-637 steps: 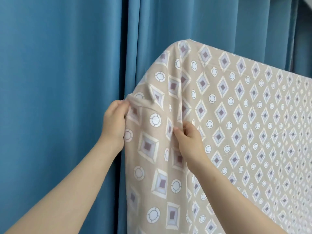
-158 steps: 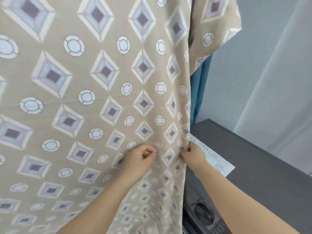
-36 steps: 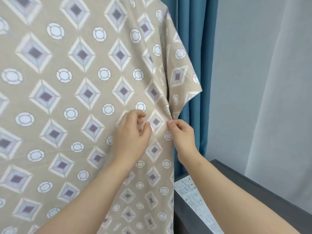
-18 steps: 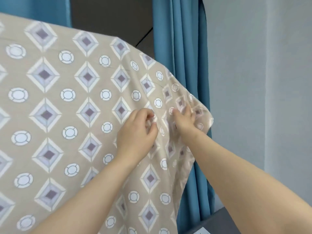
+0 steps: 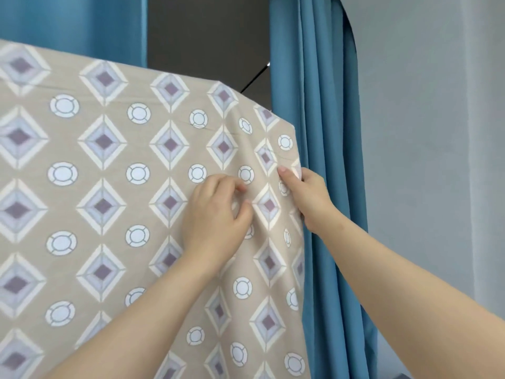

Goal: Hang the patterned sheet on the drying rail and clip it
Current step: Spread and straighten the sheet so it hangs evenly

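Sliding right grip outward since half a second ago, off the bunched corner and onto the right-hand edge of patterned sheet; flattening that corner. Hanging draped over a top support hidden under its own fold, falling across left and centre of view. Pinching the sheet's edge with right grip, thumb in front, fingers curled behind the cloth. Pinching a small fold of sheet with left grip, thumb and forefinger clamped on cloth, just beside the right one. Hanging behind and to the right: blue curtain, grey wall beyond. Showing above the sheet: dark gap.
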Demonstrator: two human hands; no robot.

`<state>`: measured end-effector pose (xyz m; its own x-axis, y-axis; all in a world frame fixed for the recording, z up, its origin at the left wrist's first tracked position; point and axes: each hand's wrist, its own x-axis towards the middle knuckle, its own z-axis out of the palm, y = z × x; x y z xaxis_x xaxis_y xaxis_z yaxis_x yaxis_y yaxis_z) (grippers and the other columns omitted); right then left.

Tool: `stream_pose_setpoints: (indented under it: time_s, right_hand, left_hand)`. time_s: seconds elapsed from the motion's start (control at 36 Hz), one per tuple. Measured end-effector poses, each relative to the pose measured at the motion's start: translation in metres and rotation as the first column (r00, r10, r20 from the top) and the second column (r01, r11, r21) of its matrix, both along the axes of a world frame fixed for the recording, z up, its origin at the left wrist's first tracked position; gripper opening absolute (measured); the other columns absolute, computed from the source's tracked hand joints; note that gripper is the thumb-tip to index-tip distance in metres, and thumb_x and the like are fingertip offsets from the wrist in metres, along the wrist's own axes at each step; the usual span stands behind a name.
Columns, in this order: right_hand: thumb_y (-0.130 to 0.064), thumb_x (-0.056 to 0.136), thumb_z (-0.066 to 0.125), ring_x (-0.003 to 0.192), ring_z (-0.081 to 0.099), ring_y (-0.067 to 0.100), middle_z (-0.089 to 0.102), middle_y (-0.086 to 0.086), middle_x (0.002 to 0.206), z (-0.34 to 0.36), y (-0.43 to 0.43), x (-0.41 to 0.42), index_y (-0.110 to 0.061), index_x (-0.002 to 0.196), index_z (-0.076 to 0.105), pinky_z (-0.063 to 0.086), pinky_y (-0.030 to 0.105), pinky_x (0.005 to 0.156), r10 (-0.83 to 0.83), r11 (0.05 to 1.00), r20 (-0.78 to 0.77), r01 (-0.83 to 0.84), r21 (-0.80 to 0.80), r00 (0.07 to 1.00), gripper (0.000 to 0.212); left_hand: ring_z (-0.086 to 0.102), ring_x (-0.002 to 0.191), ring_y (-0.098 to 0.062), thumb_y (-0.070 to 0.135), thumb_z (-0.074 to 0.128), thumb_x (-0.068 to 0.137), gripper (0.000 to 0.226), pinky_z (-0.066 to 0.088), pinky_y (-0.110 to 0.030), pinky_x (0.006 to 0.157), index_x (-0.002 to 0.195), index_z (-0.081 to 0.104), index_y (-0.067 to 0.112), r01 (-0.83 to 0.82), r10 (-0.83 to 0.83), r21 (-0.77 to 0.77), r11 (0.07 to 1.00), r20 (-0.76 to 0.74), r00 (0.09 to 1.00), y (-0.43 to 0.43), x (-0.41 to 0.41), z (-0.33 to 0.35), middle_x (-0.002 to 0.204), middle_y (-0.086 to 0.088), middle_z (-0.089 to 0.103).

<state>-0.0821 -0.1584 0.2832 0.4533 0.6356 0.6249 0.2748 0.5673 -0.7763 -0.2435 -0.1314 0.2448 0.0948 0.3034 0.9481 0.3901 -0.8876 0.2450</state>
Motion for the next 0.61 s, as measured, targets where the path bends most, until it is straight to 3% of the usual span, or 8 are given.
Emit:
stream_pose_setpoints:
  time_s: [0.06,0.19,0.28,0.36,0.5,0.61]
  right_hand:
    - [-0.024,0.09,0.058,0.068,0.058,0.018,0.061,0.007,0.075,0.001,0.0,0.001,0.001,0.08,0.057,0.051,0.028,0.066,-0.136,0.99,0.038,0.134,0.045,0.99,0.027]
    - [-0.028,0.092,0.052,0.067,0.043,0.019,0.046,0.007,0.07,0.019,-0.008,0.004,-0.015,0.065,0.04,0.037,0.03,0.064,-0.262,0.953,-0.044,0.265,0.148,0.964,0.031]
    - [-0.03,0.095,0.044,0.072,0.048,0.02,0.052,0.006,0.079,0.025,-0.009,0.002,-0.014,0.08,0.049,0.039,0.027,0.066,-0.278,0.958,0.077,0.282,-0.048,0.957,0.023]
    - [-0.028,0.097,0.04,0.064,0.05,0.015,0.056,0.0,0.08,0.021,-0.011,-0.003,-0.015,0.095,0.051,0.037,0.024,0.054,-0.175,0.939,0.084,0.192,-0.286,0.981,0.017]
    - [-0.024,0.096,0.043,0.068,0.043,0.019,0.048,0.004,0.081,0.011,-0.014,-0.004,0.003,0.104,0.053,0.033,0.025,0.056,-0.191,0.957,0.059,0.2,-0.212,0.98,0.03]
    - [-0.024,0.095,0.045,0.072,0.044,0.019,0.047,0.002,0.076,-0.009,-0.026,-0.006,-0.001,0.099,0.052,0.035,0.022,0.054,-0.19,0.952,0.04,0.194,-0.236,0.981,0.024]
  left_hand:
    - [0.044,0.097,-0.013,0.016,0.058,0.082,0.017,0.029,-0.02,0.08,0.1,0.061,0.016,-0.001,0.001,0.006,1.0,-0.027,1.0,-0.001,0.0,0.001,0.101,0.006,0.052]
    - [0.042,0.1,-0.013,0.019,0.054,0.084,0.021,0.026,-0.021,0.072,0.105,0.057,0.02,0.02,-0.022,-0.028,0.999,-0.063,0.998,-0.005,0.001,0.01,0.104,0.011,0.047]
    - [0.042,0.095,-0.013,0.019,0.054,0.084,0.02,0.025,-0.021,0.071,0.104,0.058,0.02,0.03,-0.031,-0.004,1.0,-0.067,0.997,-0.006,0.001,0.013,0.103,0.013,0.045]
    - [0.045,0.099,-0.017,0.018,0.055,0.084,0.018,0.029,-0.021,0.079,0.102,0.06,0.017,0.051,-0.05,0.024,0.998,-0.071,0.996,-0.005,0.004,0.013,0.103,0.008,0.05]
    - [0.046,0.104,-0.016,0.021,0.057,0.084,0.016,0.028,-0.021,0.077,0.1,0.06,0.019,0.091,-0.09,0.007,0.996,-0.082,0.993,-0.009,0.016,0.005,0.099,0.013,0.047]
    - [0.048,0.104,-0.014,0.021,0.055,0.084,0.014,0.036,-0.025,0.079,0.097,0.059,0.022,0.144,-0.151,-0.078,0.987,-0.102,0.983,-0.016,0.022,-0.005,0.095,0.015,0.045]
